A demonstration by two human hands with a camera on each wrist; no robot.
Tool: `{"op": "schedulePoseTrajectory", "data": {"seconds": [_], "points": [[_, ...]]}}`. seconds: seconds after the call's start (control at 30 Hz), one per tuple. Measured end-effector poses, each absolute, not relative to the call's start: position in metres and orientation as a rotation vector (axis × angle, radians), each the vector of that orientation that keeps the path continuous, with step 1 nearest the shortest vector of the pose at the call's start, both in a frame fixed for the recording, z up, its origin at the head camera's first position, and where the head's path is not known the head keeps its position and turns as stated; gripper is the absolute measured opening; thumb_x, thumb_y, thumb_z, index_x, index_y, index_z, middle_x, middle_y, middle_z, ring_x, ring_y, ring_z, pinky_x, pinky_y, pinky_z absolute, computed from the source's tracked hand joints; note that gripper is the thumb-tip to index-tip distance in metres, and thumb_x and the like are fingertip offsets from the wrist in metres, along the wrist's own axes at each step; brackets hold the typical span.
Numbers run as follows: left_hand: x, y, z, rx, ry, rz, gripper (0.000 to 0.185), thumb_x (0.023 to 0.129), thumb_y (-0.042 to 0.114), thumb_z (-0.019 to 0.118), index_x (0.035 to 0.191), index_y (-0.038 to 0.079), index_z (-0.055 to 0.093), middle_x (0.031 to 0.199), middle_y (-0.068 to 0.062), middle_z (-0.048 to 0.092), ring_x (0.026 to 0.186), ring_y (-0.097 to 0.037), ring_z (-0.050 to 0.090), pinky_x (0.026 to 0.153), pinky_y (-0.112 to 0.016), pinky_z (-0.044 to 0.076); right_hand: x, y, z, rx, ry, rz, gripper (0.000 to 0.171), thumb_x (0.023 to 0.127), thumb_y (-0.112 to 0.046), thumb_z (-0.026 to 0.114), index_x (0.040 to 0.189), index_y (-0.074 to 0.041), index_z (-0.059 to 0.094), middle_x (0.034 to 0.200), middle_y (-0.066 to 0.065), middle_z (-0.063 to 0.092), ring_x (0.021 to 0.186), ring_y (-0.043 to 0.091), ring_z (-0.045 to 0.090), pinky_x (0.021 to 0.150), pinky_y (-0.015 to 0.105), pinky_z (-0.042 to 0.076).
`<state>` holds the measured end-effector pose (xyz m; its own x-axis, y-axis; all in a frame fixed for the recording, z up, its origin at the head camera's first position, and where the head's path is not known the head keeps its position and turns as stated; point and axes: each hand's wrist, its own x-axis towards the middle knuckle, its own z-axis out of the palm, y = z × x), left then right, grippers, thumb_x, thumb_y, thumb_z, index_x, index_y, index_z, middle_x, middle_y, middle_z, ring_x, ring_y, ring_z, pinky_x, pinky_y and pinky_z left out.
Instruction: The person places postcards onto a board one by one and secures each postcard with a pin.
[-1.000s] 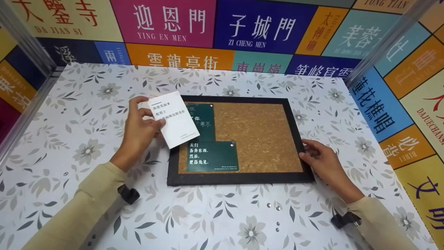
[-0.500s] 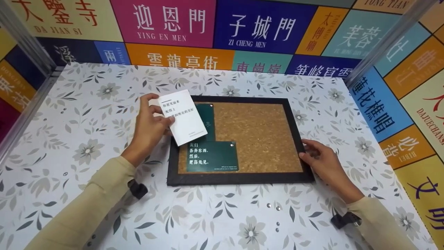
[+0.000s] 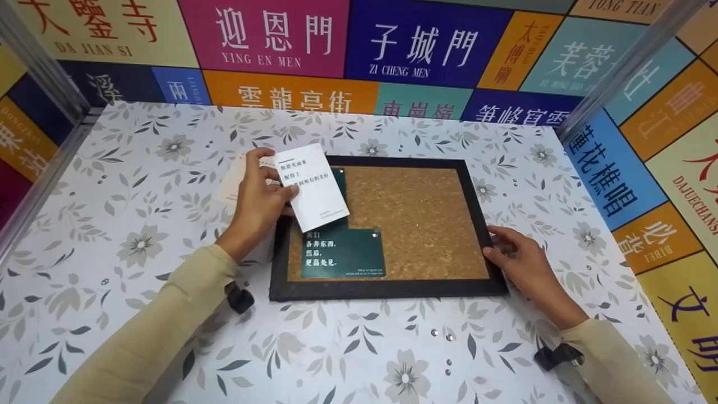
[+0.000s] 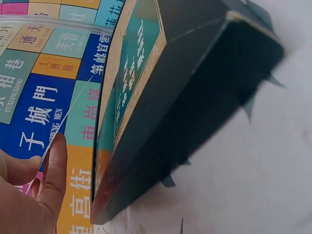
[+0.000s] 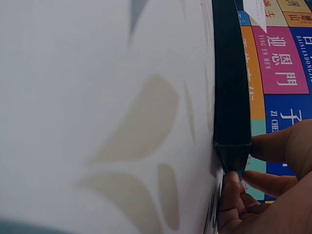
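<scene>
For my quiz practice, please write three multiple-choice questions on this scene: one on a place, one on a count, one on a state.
1. Where is the white card?
A. over the cork board's upper left corner
B. flat on the table near the loose pins
C. under the right hand

2. How many dark green cards are on the cork board?
A. none
B. two
C. five

3. What is the right hand doing?
A. holding a pen
B. resting against the board's black frame
C. lifted high above the table

Answers:
1 A, the left hand holds it there.
2 B, the upper green card is partly covered and the lower green card is in full view.
3 B, its fingers touch the frame's right edge.
</scene>
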<state>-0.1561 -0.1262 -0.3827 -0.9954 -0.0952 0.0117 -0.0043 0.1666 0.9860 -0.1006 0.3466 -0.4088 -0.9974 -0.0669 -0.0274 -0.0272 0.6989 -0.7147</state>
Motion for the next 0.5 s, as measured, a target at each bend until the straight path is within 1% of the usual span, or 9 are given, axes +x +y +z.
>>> {"op": "schedulePoseTrajectory", "data": {"seconds": [0.13, 0.3, 0.37, 0.5], "points": [[-0.160, -0.120, -0.383, 0.086, -2.370, -1.958, 0.072, 0.101, -0.011, 0.066, 0.158, 0.013, 0.030, 0.110, -0.017, 0.058, 0.089, -0.028, 0.075, 0.061, -0.031, 0.064, -0.100, 0.347, -0.409, -0.079, 2.850, -1.198, 0.051, 0.108, -0.010, 0.072, 0.154, 0.004, 0.059, 0.126, 0.025, 0.070, 0.097, 0.003, 0.062, 0.080, 0.018, 0.049], [-0.165, -0.114, -0.384, 0.054, -2.371, -1.948, 0.073, 0.099, -0.012, 0.067, 0.157, 0.012, 0.031, 0.105, -0.015, 0.057, 0.084, -0.027, 0.075, 0.061, -0.039, 0.066, -0.099, 0.346, -0.408, -0.072, 2.846, -1.206, 0.050, 0.108, -0.010, 0.071, 0.154, 0.004, 0.059, 0.126, 0.024, 0.070, 0.098, 0.005, 0.063, 0.079, 0.018, 0.049], [-0.167, -0.111, -0.385, 0.043, -2.364, -1.958, 0.073, 0.098, -0.013, 0.067, 0.157, 0.012, 0.032, 0.104, -0.015, 0.057, 0.083, -0.027, 0.075, 0.061, -0.040, 0.066, -0.099, 0.346, -0.408, -0.069, 2.841, -1.210, 0.050, 0.108, -0.010, 0.071, 0.155, 0.004, 0.059, 0.126, 0.024, 0.070, 0.098, 0.004, 0.063, 0.078, 0.019, 0.049], [-0.169, -0.106, -0.385, 0.016, -2.367, -1.965, 0.072, 0.099, -0.013, 0.067, 0.157, 0.012, 0.031, 0.105, -0.016, 0.059, 0.085, -0.028, 0.075, 0.059, -0.036, 0.064, -0.099, 0.346, -0.407, -0.064, 2.834, -1.224, 0.051, 0.108, -0.011, 0.071, 0.155, 0.003, 0.058, 0.127, 0.025, 0.070, 0.098, 0.003, 0.063, 0.078, 0.019, 0.050]]}}
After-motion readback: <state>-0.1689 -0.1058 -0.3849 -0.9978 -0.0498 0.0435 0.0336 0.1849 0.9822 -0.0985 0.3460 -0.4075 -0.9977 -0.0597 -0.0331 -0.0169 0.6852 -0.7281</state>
